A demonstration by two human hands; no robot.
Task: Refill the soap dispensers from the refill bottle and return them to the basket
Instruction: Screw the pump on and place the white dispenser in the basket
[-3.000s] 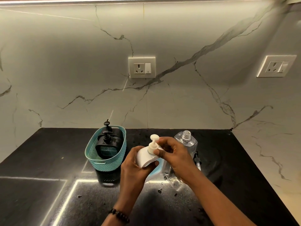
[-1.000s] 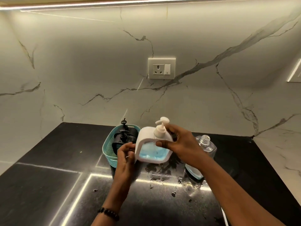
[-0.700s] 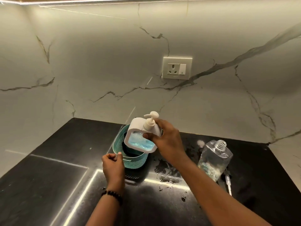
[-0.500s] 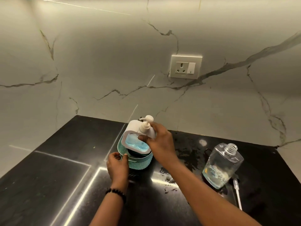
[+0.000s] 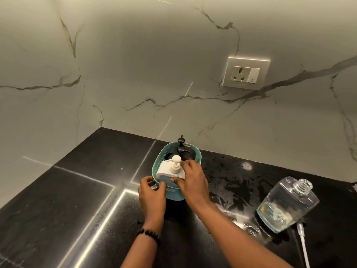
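A white pump soap dispenser (image 5: 167,170) with blue soap sits in the front of the teal basket (image 5: 196,154) on the black counter. My right hand (image 5: 193,182) grips the dispenser's right side, thumb on its front. My left hand (image 5: 151,192) holds the basket's front rim. Behind the white one, two black dispensers (image 5: 181,149) stand in the basket. The clear refill bottle (image 5: 287,204), uncapped and nearly empty, stands tilted at the right.
A white pump tube (image 5: 303,242) lies on the counter by the refill bottle. Wet smears cover the counter (image 5: 231,182) between basket and bottle. The marble wall carries a socket (image 5: 246,73) behind. The counter's left side is dark with light strips.
My right hand carried the white dispenser left from mid-air and lowered it into the basket. My left hand let go of the dispenser and took the basket's rim.
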